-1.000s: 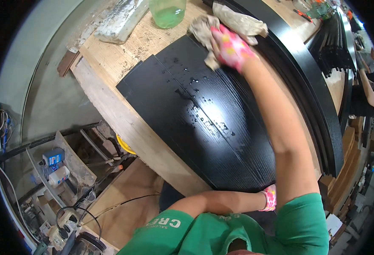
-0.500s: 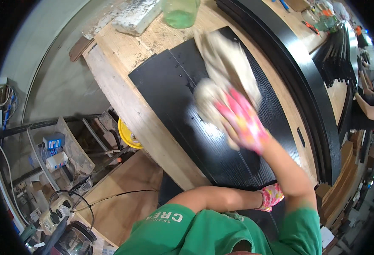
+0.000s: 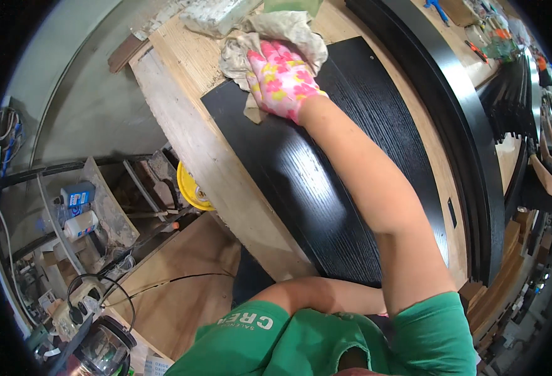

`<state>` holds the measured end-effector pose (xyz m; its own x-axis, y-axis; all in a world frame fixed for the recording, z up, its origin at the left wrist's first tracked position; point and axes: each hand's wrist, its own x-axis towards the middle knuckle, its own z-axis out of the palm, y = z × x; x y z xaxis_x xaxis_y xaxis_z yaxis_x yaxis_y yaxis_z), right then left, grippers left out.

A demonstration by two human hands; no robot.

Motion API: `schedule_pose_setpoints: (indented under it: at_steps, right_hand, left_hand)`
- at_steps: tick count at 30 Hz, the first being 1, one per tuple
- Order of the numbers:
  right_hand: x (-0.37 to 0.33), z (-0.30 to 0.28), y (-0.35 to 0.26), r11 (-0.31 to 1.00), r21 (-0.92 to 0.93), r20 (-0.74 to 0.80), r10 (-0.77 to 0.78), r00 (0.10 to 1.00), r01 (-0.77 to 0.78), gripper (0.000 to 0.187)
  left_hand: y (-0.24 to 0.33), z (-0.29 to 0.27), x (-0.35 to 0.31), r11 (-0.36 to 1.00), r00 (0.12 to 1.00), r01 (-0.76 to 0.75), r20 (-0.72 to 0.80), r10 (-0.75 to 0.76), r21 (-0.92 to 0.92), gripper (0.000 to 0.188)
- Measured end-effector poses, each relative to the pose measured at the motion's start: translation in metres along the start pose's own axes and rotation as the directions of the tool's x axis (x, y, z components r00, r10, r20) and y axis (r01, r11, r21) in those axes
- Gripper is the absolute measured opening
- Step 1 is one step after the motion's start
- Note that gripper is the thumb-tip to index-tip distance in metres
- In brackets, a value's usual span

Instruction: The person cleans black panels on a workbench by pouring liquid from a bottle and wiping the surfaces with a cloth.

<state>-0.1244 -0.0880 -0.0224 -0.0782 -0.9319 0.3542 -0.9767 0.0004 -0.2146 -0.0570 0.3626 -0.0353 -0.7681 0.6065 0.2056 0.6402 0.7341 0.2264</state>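
The right hand [image 3: 280, 78] presses flat on a rag [image 3: 276, 31] at the black board's [image 3: 326, 182] far corner. The board's long axis runs from near right to far left. The left hand is hidden, grip unknown.

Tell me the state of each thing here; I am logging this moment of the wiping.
Right hand: gloved, pressing the rag flat.
Left hand: hidden behind the right arm.
Rag: crumpled, at the panel's far end.
Black panel: lying flat on the bench, no droplets visible.
Wooden bench: worn, stained.
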Motion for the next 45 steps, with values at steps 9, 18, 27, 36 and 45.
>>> schedule_pose_setpoints:
  at_steps: [9, 18, 27, 36, 45]
  right_hand:
    - [-0.288, -0.159, -0.033, 0.993, 0.03, 0.452, 0.087, 0.888, -0.113, 0.055]
    - [-0.048, -0.028, -0.022, 0.999, 0.031, 0.094, 0.02, 0.995, -0.023, 0.053]
    - [-0.216, -0.111, -0.041, 0.993, 0.122, 0.244, -0.033, 0.969, 0.003, 0.058]
    - [-0.245, -0.123, -0.053, 0.99, 0.128, 0.413, -0.106, 0.905, 0.057, 0.063]
    - [-0.099, -0.027, -0.068, 0.993, 0.077, 0.152, 0.076, 0.985, -0.088, 0.021]
  left_hand:
    - [-0.043, -0.066, -0.047, 0.948, 0.934, -0.009, 0.336, 0.121, -0.317, 0.067]
    - [-0.028, -0.042, -0.023, 0.976, 0.977, 0.015, 0.21, 0.032, -0.216, 0.068]
    - [-0.034, -0.048, -0.036, 0.954, 0.97, 0.041, 0.24, 0.032, -0.296, 0.07]
    - [-0.027, -0.045, -0.05, 0.954, 0.995, 0.071, 0.084, -0.048, -0.293, 0.071]
    - [-0.055, -0.04, -0.048, 0.929, 0.962, -0.061, -0.269, -0.043, -0.365, 0.076]
